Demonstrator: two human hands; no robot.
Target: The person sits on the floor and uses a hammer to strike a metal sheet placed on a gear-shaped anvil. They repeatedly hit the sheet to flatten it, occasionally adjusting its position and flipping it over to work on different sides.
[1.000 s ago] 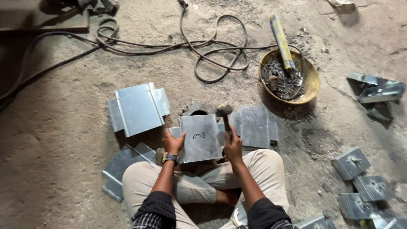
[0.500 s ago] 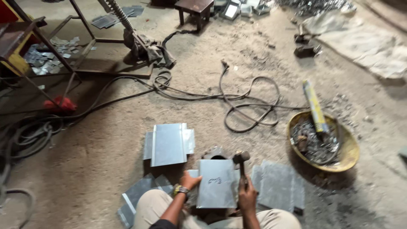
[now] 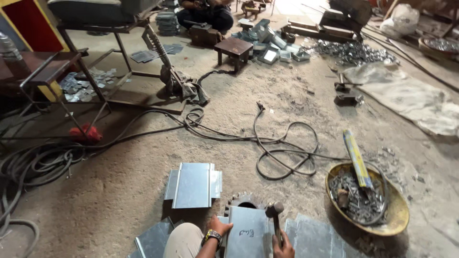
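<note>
Steel sheet (image 3: 247,232) between both hands (image 3: 218,226)

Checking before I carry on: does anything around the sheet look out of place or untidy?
Black cables lie in loose tangled loops on the floor just beyond the metal sheet, and metal scraps are scattered further back.

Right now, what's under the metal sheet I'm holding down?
A toothed gear wheel pokes out behind the metal sheet pinned by the left hand; the rest underneath is covered. Right hand grips a hammer.
</note>
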